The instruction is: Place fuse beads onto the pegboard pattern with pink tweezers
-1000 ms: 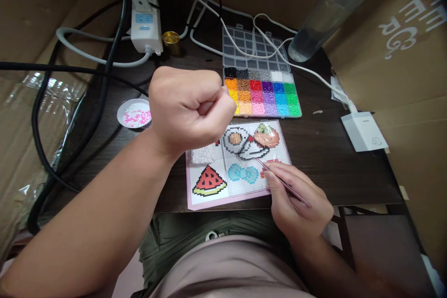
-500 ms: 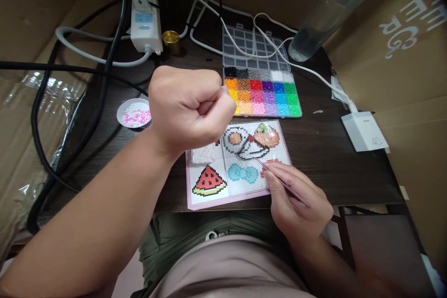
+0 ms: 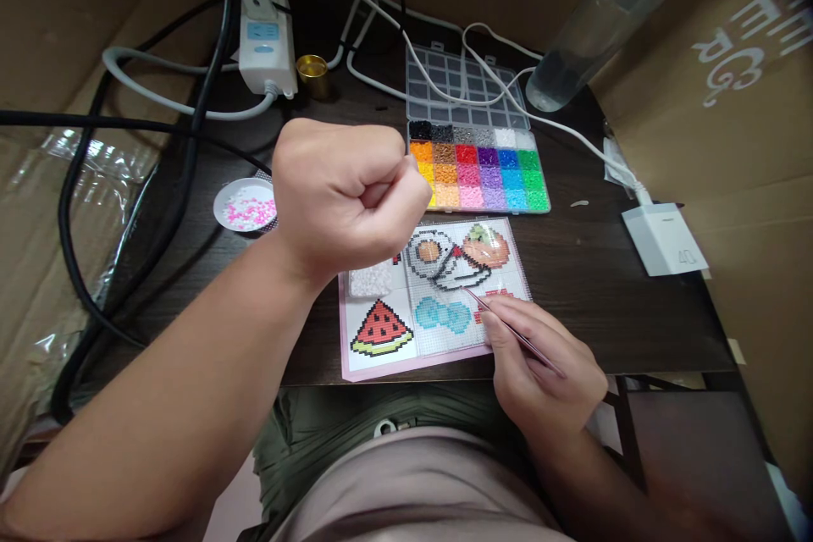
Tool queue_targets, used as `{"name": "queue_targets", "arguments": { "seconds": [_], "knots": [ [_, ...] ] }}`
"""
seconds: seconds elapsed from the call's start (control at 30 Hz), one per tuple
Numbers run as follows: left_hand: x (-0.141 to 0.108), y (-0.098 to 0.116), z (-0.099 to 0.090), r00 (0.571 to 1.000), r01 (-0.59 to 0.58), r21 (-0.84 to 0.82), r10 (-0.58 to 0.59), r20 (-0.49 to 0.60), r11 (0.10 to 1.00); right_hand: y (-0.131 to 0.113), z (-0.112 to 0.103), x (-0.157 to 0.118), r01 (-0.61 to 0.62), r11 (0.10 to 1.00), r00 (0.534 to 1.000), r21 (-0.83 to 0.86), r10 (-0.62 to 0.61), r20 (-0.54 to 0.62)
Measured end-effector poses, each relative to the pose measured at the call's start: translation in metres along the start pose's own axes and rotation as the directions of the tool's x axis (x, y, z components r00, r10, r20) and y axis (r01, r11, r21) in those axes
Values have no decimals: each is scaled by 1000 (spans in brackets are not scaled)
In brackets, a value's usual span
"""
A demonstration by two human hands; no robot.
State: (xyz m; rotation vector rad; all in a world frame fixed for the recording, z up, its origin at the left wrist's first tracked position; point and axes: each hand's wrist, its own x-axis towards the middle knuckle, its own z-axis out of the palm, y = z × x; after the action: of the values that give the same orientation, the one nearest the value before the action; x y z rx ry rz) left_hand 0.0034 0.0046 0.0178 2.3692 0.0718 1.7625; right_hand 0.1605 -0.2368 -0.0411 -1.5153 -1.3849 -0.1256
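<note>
My left hand (image 3: 349, 195) is a closed fist raised above the table, with nothing sticking out of it; it hides part of the pattern sheet (image 3: 379, 364). In my right hand (image 3: 546, 364) I pinch a thin pair of tweezers (image 3: 517, 336). Its tips meet the clear pegboard (image 3: 445, 343) just below a figure outlined in black beads (image 3: 462, 279) with white inside. Under the board show printed pictures, among them an egg, a turquoise bow (image 3: 441, 316) and a watermelon slice (image 3: 381, 329). A small clear box of white beads (image 3: 371, 279) lies on the sheet, below my left fist.
An open bead case (image 3: 479, 169) with many colours stands behind the sheet. To the left are a white dish (image 3: 245, 205) of pink and white beads, a gold cup (image 3: 313, 78) and a power strip (image 3: 267, 51). A charger (image 3: 664, 239) and a clear cylinder (image 3: 572, 51) stand right, cables between.
</note>
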Motion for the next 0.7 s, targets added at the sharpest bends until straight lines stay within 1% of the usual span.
{"name": "queue_targets", "arguments": {
  "seconds": [0.1, 0.3, 0.5, 0.7],
  "knots": [
    [0, -2, 0, 999, -28, 7, 28, 27, 1000, 0, -1, 0, 2, 1000, 1000, -1, -2, 4],
    [1, -2, -2, 999, -47, 24, 46, 29, 999, 2, -1, 1, 9, 1000, 1000, 20, -9, 7],
    [1, 1, -3, 999, -18, 62, 15, 47, 998, 2, -1, 0, 9, 1000, 1000, 22, -9, 1],
    [-2, -1, -2, 999, -31, 46, 29, 28, 998, 1, -2, -1, 3, 1000, 1000, 31, -3, 1]
  ]
}}
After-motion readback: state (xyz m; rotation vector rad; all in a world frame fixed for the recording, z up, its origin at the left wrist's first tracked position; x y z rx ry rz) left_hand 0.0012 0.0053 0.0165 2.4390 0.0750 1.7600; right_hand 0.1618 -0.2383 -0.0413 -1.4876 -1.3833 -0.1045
